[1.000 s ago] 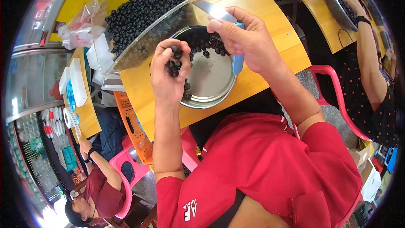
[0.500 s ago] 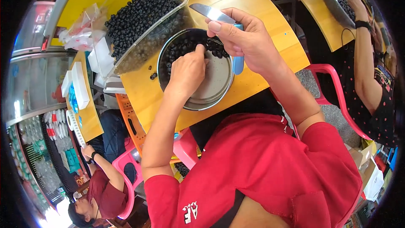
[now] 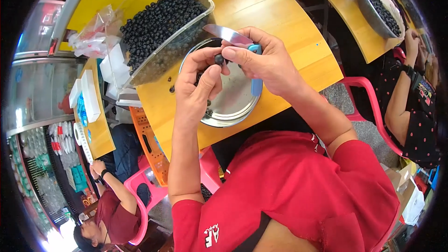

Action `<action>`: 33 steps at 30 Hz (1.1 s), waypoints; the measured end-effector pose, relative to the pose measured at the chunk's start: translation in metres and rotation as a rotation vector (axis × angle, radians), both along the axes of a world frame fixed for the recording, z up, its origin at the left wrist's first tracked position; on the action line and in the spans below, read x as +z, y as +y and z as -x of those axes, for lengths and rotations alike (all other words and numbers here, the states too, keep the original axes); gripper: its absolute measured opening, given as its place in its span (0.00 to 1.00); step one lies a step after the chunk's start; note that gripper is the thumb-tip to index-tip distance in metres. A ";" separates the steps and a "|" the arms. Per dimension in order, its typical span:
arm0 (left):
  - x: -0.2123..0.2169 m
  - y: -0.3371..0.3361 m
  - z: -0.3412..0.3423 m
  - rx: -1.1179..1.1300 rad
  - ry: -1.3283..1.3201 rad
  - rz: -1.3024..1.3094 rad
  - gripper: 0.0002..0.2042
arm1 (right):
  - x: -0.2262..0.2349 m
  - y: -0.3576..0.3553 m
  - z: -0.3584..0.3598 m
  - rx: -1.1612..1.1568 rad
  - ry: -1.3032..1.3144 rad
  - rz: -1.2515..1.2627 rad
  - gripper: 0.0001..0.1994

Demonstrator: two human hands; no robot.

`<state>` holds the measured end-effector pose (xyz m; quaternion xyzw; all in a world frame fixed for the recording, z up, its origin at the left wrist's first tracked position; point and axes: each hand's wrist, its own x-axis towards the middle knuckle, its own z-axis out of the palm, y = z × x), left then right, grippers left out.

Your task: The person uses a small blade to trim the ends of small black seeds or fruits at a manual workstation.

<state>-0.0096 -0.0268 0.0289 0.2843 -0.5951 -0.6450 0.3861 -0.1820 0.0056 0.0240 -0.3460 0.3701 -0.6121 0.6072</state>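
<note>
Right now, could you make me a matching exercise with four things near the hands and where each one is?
Things:
1. knife
2. single dark berry
3. round metal bowl
4. clear container of berries

Places:
A. on the yellow table, under both hands
B. pinched by the left hand
C. gripped in the right hand
D. beside the bowl, on its far left

Pairs: 1-C, 2-B, 3-A, 4-D

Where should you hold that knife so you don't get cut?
Probably by the blue handle, coming from the near side, as the right hand does. The bare metal blade sticks out away over the round metal pan, beside the dark berry the left hand pinches.
</note>
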 end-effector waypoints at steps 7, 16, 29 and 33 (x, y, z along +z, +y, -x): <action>-0.003 0.004 -0.001 0.033 0.125 -0.012 0.15 | 0.001 0.002 -0.007 0.028 -0.015 -0.009 0.11; -0.012 0.005 -0.001 0.013 0.223 -0.053 0.12 | 0.000 0.004 -0.010 -0.009 0.139 0.039 0.11; -0.010 0.019 0.001 0.130 0.198 0.041 0.16 | 0.007 0.010 -0.015 0.034 0.096 0.028 0.10; -0.008 0.022 0.001 0.144 0.163 0.127 0.18 | 0.006 0.009 -0.012 0.112 -0.004 0.033 0.09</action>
